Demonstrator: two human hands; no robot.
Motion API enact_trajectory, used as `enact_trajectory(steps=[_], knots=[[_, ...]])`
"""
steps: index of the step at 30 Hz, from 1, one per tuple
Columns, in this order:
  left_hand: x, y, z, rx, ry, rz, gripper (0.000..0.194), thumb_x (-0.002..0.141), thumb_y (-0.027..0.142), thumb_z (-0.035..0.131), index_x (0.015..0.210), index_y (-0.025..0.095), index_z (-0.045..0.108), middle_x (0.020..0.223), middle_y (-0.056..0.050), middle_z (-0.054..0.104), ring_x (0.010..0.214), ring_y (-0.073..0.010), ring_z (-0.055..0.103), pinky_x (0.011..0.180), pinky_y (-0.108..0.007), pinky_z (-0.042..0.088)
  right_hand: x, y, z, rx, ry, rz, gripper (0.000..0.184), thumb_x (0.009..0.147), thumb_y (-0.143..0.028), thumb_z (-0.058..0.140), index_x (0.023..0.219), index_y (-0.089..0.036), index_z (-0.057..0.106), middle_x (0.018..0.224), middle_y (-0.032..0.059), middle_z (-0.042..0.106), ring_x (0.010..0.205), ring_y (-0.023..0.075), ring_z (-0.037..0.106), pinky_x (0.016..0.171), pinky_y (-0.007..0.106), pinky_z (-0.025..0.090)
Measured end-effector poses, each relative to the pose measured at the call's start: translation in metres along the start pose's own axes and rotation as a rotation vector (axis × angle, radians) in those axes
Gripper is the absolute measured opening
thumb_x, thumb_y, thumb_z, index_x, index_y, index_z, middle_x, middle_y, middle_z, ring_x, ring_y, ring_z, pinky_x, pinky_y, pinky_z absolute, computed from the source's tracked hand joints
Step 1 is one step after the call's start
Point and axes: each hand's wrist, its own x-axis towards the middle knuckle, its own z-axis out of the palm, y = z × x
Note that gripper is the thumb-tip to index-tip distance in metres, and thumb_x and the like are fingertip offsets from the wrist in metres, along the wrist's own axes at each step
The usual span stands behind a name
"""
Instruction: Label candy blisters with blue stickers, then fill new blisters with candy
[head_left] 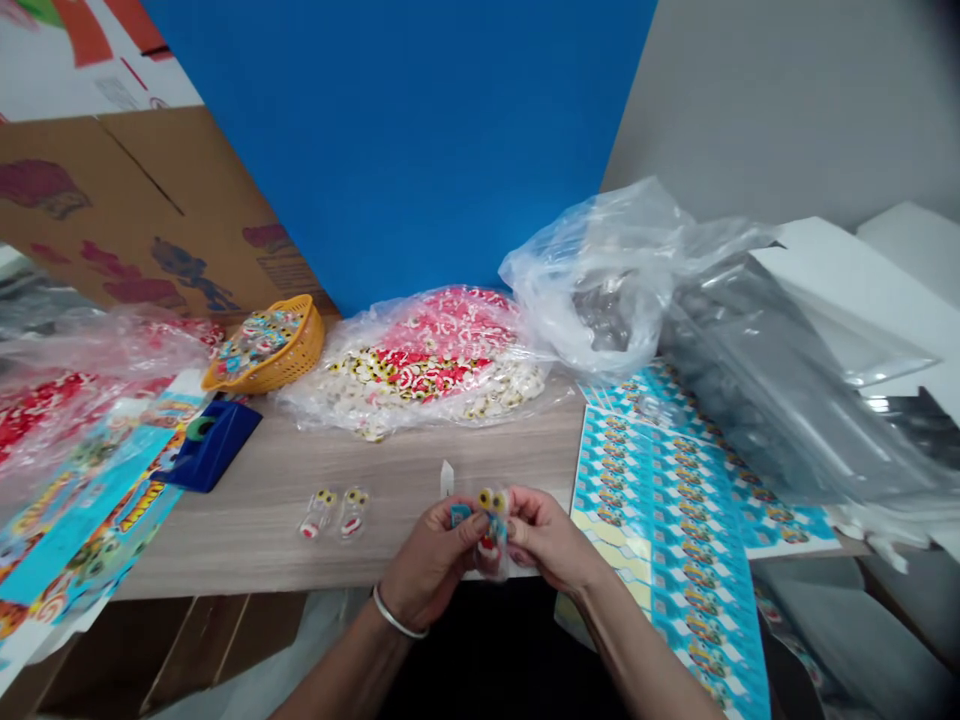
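Note:
Near the table's front edge, a small clear plastic packet [492, 563] with two yellow eye pieces and a red mouth piece is pinched between both hands. A blue printed sticker seems to lie on it, partly under my fingers. My left hand [435, 560] grips its left side, thumb on the front. From the right, my right hand [553, 542] closes its fingers on the packet's edge. Two similar clear packets, a left one [318, 514] and a right one [354, 513], lie flat to the left. A small white paper piece [447, 478] shows just beyond my left hand.
Sticker sheets [679, 530] cover the table's right side. Behind lies an open bag of eye and mouth pieces [420, 365]. A yellow basket [289, 355] of packets and a blue tape dispenser [210, 445] stand left. Clear plastic bags [600, 280] sit back right.

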Motion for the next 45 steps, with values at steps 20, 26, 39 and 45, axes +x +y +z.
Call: enact_trajectory(steps=[20,26,39,45], knots=[[0.026,-0.003,-0.003,-0.004,0.265,0.258,0.037,0.060,0.033,0.087,0.083,0.015,0.063,0.075,0.003,0.063,0.065,-0.0100,0.062,0.066,-0.024,0.052,-0.010,-0.015,-0.008,-0.374,0.294,-0.249,0.031,0.085,-0.051,0.064,0.085,-0.020,0.063,0.079,0.0017,0.063,0.076,0.0177,0.056,0.073,0.028,0.043],[0.029,-0.012,-0.007,-0.189,0.154,0.099,0.037,0.058,0.025,0.089,0.083,0.013,0.063,0.077,-0.002,0.065,0.065,-0.0095,0.060,0.066,-0.023,0.050,-0.010,-0.006,-0.006,-0.280,0.226,-0.218,0.029,0.085,-0.049,0.065,0.090,-0.020,0.066,0.086,0.0033,0.069,0.082,0.0193,0.060,0.078,0.029,0.045],[0.021,-0.014,-0.008,-0.011,0.114,0.281,0.029,0.070,0.038,0.079,0.084,0.014,0.070,0.083,-0.007,0.069,0.079,-0.0163,0.062,0.077,-0.028,0.046,0.013,0.009,0.002,-0.372,0.374,-0.248,0.035,0.075,-0.056,0.071,0.086,-0.022,0.072,0.085,0.0066,0.073,0.078,0.0227,0.065,0.073,0.031,0.053],[0.033,0.090,-0.062,0.619,0.594,0.586,0.018,0.073,0.032,0.067,0.075,0.014,0.065,0.066,-0.005,0.067,0.057,-0.0157,0.060,0.059,-0.028,0.048,0.036,0.012,0.011,-0.591,0.277,-0.272,0.043,0.077,-0.061,0.063,0.098,-0.026,0.076,0.097,0.0089,0.075,0.084,0.0271,0.070,0.080,0.037,0.057]])
